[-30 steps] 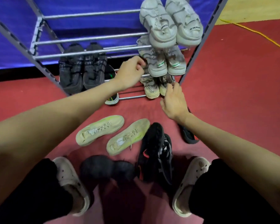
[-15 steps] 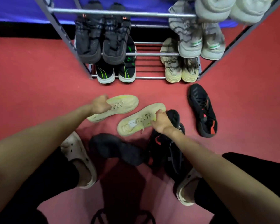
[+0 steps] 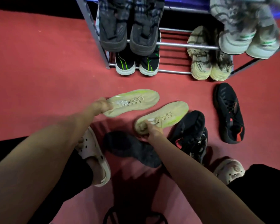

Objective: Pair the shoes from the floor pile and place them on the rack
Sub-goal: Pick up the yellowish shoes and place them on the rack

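Note:
Two pale yellow-green sneakers lie on the red floor in front of the rack (image 3: 171, 44). My left hand (image 3: 101, 105) grips the heel of the left sneaker (image 3: 136, 101). My right hand (image 3: 149, 129) grips the heel of the right sneaker (image 3: 166, 115). Both toes point up and to the right, towards the rack. The rack's bottom shelf holds a black pair with green stripes (image 3: 136, 65) and a beige pair (image 3: 208, 65). The shelf above holds a dark grey pair (image 3: 129, 31) and a light grey pair (image 3: 247, 34).
Black shoes remain on the floor: one with red marks (image 3: 228, 113) at the right, a heap of two (image 3: 191, 131) beside my right hand, and a dark grey one (image 3: 131, 147) under my right forearm. My feet wear cream clogs (image 3: 94, 156). Between the bottom-shelf pairs is a gap.
My hands came down from the rack's shelves to the floor and closed on the heels of the two yellow-green sneakers. My view dropped lower towards the floor.

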Demonstrator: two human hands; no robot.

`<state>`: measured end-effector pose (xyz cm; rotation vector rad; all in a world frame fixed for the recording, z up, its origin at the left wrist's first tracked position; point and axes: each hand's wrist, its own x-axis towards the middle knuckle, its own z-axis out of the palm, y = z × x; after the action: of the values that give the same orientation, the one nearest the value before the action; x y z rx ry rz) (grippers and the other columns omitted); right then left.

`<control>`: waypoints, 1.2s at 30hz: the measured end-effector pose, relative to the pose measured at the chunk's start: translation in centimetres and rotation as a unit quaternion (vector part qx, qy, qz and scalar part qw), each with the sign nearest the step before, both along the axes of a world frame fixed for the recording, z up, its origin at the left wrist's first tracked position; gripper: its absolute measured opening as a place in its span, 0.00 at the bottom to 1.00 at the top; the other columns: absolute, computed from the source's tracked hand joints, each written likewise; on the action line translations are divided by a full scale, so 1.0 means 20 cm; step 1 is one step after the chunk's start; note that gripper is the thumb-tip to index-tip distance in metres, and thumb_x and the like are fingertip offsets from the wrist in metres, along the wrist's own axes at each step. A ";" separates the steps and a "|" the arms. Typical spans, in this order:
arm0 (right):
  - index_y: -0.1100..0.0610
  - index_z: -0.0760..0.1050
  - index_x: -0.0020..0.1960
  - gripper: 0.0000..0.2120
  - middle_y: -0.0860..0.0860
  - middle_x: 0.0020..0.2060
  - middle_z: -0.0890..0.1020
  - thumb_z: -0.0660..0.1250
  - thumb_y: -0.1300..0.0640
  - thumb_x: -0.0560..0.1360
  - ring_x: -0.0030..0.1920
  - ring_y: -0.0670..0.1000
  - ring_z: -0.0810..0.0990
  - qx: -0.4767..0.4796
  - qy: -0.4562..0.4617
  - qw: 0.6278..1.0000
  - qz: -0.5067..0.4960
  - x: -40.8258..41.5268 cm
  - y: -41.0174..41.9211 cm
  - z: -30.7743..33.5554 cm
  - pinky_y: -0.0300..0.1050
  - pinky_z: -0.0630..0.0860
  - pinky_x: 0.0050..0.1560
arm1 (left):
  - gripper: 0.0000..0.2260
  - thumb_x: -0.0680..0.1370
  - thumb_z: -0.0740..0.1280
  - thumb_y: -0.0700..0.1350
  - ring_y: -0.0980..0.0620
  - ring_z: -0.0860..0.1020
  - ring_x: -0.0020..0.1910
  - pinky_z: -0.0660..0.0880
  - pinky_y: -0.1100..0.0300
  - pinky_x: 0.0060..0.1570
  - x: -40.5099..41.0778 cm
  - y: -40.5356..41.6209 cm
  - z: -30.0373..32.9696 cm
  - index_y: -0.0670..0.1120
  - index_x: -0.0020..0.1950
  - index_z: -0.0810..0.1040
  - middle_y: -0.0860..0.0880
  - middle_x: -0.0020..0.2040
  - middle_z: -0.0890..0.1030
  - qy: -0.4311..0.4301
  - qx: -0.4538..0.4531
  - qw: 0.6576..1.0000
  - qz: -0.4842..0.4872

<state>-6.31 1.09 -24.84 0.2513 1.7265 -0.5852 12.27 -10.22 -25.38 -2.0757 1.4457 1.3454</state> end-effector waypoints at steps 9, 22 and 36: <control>0.63 0.77 0.57 0.13 0.57 0.38 0.83 0.68 0.58 0.74 0.38 0.53 0.84 -0.011 -0.091 0.996 -0.009 -0.03 -0.01 0.09 0.47 0.82 0.35 | 0.15 0.73 0.70 0.39 0.49 0.77 0.50 0.74 0.58 0.48 0.03 0.11 -0.02 0.45 0.59 0.77 0.48 0.50 0.79 0.079 0.034 0.983 0.164; 0.55 0.66 0.60 0.13 0.51 0.47 0.74 0.61 0.50 0.79 0.41 0.49 0.75 -0.126 0.024 0.990 -0.052 -0.23 0.06 0.55 0.46 0.77 0.42 | 0.05 0.75 0.69 0.40 0.53 0.75 0.33 0.72 0.64 0.30 -0.24 0.41 0.60 0.42 0.49 0.76 0.48 0.36 0.78 0.245 0.019 0.927 0.284; 0.59 0.64 0.55 0.10 0.51 0.47 0.73 0.63 0.58 0.77 0.47 0.47 0.73 -0.365 0.255 0.871 0.209 -0.48 0.50 1.18 0.39 0.71 0.46 | 0.13 0.77 0.67 0.39 0.52 0.73 0.28 0.73 0.62 0.24 -0.22 0.75 1.36 0.43 0.38 0.65 0.44 0.33 0.74 0.409 -0.121 0.852 0.303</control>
<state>-15.98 11.04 -1.17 -0.8662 1.8337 -0.9825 7.88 4.77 1.73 -2.3474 1.2807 2.6743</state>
